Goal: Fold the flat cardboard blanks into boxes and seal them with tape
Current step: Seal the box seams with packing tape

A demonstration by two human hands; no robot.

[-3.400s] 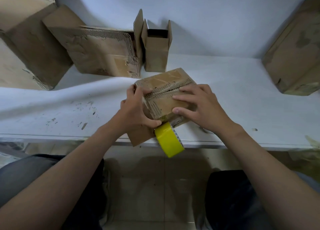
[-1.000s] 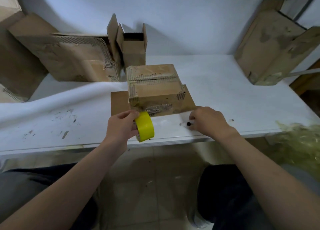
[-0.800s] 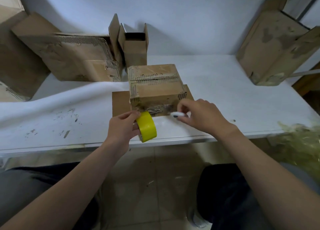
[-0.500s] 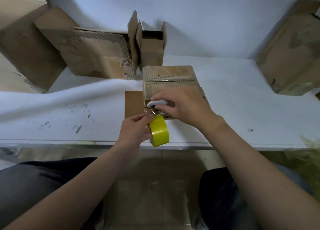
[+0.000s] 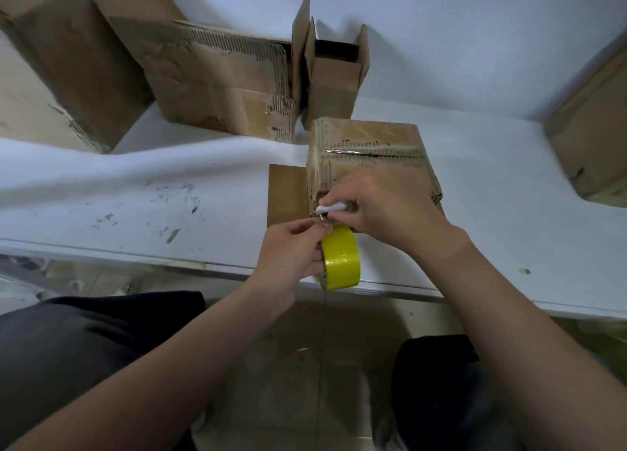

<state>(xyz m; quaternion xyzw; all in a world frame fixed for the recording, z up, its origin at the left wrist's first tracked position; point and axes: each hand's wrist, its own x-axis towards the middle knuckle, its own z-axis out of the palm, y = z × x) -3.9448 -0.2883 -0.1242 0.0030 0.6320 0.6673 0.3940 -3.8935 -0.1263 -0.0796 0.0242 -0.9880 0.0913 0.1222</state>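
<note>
A folded brown cardboard box with closed top flaps stands on the white table, on a flat cardboard piece. My left hand grips a yellow tape roll at the table's front edge, just below the box's near face. My right hand holds a small white cutter against the tape strip between roll and box. The blade tip and the strip itself are hard to make out.
An open small box and worn flattened cardboard lean on the back wall. A large box stands at far left, another box at far right. My knees are under the table's edge.
My right hand picked the white cutter up from the table beside the box and brought it to the tape above the roll. My left hand kept holding the roll.
</note>
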